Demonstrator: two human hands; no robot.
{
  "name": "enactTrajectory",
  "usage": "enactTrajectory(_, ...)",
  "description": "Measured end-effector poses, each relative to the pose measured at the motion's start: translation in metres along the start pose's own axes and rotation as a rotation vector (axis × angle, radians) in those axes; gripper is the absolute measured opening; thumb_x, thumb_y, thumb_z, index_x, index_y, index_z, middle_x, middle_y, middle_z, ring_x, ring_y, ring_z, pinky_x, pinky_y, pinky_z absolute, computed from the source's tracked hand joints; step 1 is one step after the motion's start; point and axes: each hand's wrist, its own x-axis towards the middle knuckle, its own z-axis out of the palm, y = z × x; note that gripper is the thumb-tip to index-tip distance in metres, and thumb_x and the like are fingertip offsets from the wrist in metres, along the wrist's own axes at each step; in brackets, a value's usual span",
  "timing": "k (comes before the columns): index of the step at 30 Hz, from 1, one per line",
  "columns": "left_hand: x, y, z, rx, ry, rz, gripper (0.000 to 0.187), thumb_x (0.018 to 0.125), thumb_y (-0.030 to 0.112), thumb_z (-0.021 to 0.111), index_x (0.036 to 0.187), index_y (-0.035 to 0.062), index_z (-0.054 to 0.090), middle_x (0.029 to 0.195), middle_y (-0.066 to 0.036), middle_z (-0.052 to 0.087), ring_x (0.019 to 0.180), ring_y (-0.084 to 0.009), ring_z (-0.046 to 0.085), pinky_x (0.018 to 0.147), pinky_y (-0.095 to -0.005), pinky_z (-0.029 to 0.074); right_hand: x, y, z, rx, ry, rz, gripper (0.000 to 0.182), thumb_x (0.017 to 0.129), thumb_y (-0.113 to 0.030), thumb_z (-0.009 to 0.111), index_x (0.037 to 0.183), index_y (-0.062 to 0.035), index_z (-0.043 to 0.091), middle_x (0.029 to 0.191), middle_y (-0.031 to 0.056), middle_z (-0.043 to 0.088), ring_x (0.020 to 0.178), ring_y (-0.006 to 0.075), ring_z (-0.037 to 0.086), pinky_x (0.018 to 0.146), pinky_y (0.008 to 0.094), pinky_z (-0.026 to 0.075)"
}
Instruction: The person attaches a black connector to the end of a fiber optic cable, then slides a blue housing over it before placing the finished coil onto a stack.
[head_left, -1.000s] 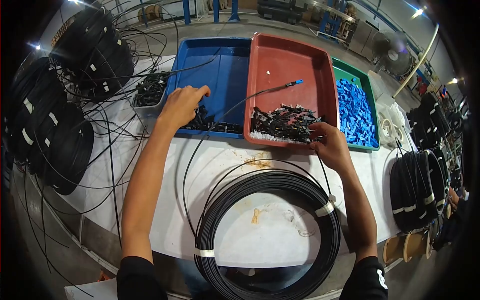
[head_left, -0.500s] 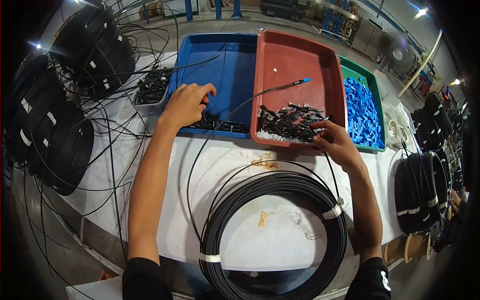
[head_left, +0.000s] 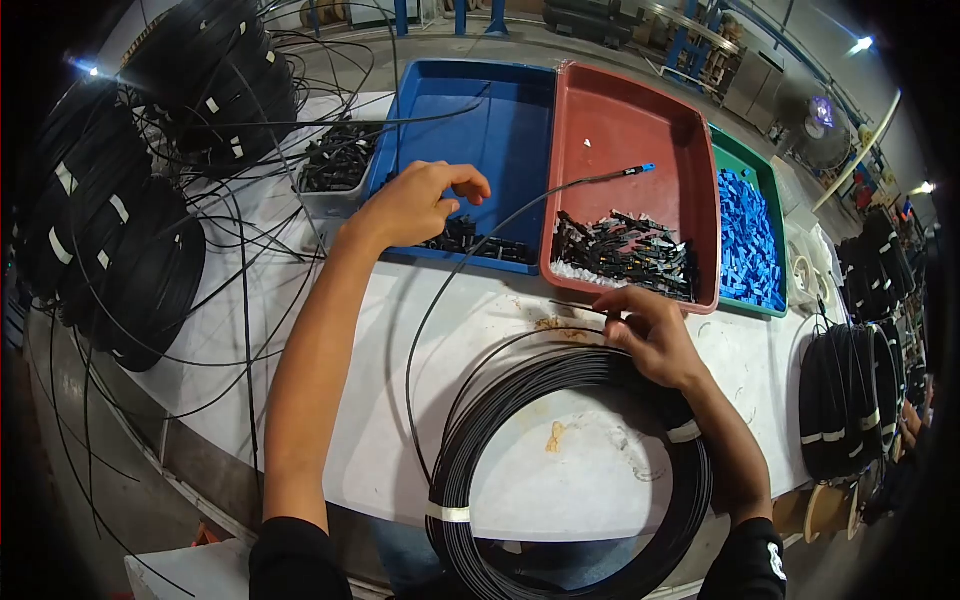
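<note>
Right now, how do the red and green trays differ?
Contents: the red tray holds black parts bunched toward its near end; the green tray holds blue pieces spread over much of its floor.
Width: the red tray looks wider than the green tray.
Above: a blue-tipped cable reaches over the red tray, none over the green tray.
Shared: both are open-topped and rimmed.

A large round fan (head_left: pixel 820 140) stands near a grey metal cabinet (head_left: pixel 753 92); wooden spools (head_left: pixel 824 512) sit low at right.

The black cable coil (head_left: pixel 451 478) (white-banded) overhangs the table (head_left: pixel 375 440).
</note>
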Motion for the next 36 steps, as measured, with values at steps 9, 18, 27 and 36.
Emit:
enactTrajectory(9, -0.005, -0.008, 0.008, 0.138, 0.047, -0.126, 0.028, 0.090, -0.002, 0.059, 0.116, 0.0053, 0.058, 0.106, -0.015, 0.069, 0.105, -0.0281, 0.066, 0.090, -0.0409, 0.051, -0.012, -0.063, 0.011, -0.707, -0.276, -0.089, 0.091, 0.056, -0.039, 0.093, 0.128, -0.0028, 0.051, 0.118, 0.0156, 0.056, 0.116, 0.0344, 0.051, 0.099, 0.0467, 0.037)
enactTrajectory(18, -0.005, -0.008, 0.023, 0.201, 0.049, 0.007, 0.028, 0.088, 0.002, 0.064, 0.115, 0.0071, 0.059, 0.104, -0.014, 0.068, 0.104, -0.0330, 0.064, 0.091, -0.0440, 0.049, -0.013, -0.051, 0.018, -0.495, -0.348, -0.168, 0.065, 0.072, -0.010, 0.079, 0.127, -0.0067, 0.046, 0.113, 0.0148, 0.055, 0.095, 0.0372, 0.065, 0.070, 0.0443, 0.057)
enactTrajectory(27, 0.003, -0.002, 0.049, 0.193, 0.099, 0.198, 0.018, 0.082, 0.009, 0.074, 0.098, 0.0043, 0.067, 0.092, -0.014, 0.070, 0.095, -0.0329, 0.066, 0.086, -0.0437, 0.051, 0.000, -0.053, 0.019, -0.456, -0.549, -0.404, 0.063, 0.071, -0.013, 0.079, 0.127, -0.0087, 0.050, 0.114, 0.0114, 0.056, 0.099, 0.0333, 0.064, 0.075, 0.0427, 0.056)
enactTrajectory(36, 0.009, 0.015, 0.058, 0.041, 0.068, 0.112, 0.030, 0.080, 0.004, 0.074, 0.108, 0.0072, 0.062, 0.087, -0.013, 0.071, 0.088, -0.0349, 0.067, 0.080, -0.0442, 0.051, 0.005, -0.046, 0.019, -0.230, -0.271, -0.475, 0.041, 0.088, -0.026, 0.072, 0.121, -0.0046, 0.060, 0.106, 0.0149, 0.060, 0.100, 0.0355, 0.062, 0.082, 0.0435, 0.051)
